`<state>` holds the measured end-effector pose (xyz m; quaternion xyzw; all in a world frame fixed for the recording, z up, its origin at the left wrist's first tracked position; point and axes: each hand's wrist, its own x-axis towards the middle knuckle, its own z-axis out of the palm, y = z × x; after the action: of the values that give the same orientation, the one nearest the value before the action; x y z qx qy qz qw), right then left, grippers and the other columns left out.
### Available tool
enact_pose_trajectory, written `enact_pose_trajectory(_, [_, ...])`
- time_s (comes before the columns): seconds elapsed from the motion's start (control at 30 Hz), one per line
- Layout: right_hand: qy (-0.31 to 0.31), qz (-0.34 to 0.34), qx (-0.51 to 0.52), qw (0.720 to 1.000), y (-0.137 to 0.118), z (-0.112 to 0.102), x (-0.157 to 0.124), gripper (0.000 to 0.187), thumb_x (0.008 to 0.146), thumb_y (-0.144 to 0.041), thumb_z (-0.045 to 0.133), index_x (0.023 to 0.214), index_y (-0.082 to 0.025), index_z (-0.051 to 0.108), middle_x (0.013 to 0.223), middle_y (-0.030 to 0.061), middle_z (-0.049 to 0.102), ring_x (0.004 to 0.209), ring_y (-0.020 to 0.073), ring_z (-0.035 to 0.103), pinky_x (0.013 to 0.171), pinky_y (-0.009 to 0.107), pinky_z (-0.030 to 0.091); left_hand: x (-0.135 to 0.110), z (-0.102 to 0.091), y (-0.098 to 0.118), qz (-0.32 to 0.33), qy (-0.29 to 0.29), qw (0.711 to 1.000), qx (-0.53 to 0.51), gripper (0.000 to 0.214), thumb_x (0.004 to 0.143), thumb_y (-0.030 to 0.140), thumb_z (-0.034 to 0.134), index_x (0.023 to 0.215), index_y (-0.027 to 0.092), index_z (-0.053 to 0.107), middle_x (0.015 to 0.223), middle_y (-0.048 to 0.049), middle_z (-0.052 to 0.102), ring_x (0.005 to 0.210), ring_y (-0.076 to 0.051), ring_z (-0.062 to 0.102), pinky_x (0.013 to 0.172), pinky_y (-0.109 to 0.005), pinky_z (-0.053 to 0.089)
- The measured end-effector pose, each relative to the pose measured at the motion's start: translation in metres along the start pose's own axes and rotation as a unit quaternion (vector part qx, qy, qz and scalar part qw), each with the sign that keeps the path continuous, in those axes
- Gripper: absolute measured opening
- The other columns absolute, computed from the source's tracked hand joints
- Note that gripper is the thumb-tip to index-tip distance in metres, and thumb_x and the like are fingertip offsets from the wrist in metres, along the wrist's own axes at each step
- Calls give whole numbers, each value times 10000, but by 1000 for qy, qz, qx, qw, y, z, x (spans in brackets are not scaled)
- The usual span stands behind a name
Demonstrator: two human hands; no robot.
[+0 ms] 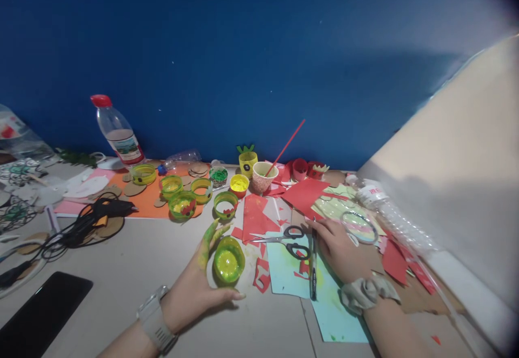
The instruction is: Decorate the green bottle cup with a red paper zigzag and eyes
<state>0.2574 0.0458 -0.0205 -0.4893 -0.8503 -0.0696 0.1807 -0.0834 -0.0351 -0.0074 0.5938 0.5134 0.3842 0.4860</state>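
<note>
In the head view, a small green-yellow cup (pixel 229 277) is seen at the near centre of the worktop (pixel 138 271); it is half encircled from the left by the left hand (pixel 197 292), which is held open with thumb and fingers spread, green paint being smeared on the fingers; whether the cup is touched cannot be told. The right hand (pixel 344 250) is laid over paper to the right, its fingertips brought to the far end of a black pen (pixel 313 266); whether the pen is gripped cannot be told. Just left of the pen, scissors (pixel 284 239) are laid partly across a light blue sheet (pixel 340 317); farther off, a red sheet (pixel 253 212) and a patterned paper cup (pixel 261 182) with a red stick (pixel 290 143) are seen; at far left, a red-capped bottle (pixel 125 144) is stood; at near left, a black phone (pixel 44 315) is placed.
</note>
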Motion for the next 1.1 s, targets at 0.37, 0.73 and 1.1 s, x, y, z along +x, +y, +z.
enact_pose_trajectory(0.37, [0, 11, 3, 1000, -1, 1, 0, 329, 915, -139, 362, 1150, -206, 582, 972, 111, 638, 927, 245, 618, 783, 380, 540, -3, -2, -5, 17, 37, 999, 2, 785, 745, 299, 760, 1390, 246, 316, 1448, -129, 389, 1357, -299, 343, 1149, -516, 255])
enact_pose_trajectory(0.73, [-30, 5, -28, 999, 1, 3, -1, 375, 888, -81, 355, 1173, -158, 587, 1013, 135, 620, 948, 247, 604, 805, 380, 536, -1, 0, -7, 7, 68, 998, -4, 801, 789, 333, 736, 1411, 297, 232, 1414, -88, 429, 1340, -241, 368, 1120, -444, 323])
enact_pose_trajectory(1.1, [-79, 8, -75, 994, -11, -6, 0, 472, 846, -5, 383, 1233, -154, 609, 1063, 149, 631, 958, 270, 623, 768, 382, 553, 5, -7, 0, -13, 78, 997, 2, 472, 826, 322, 652, 1231, 161, 472, 1277, -127, 543, 1334, -274, 373, 1070, -413, 373])
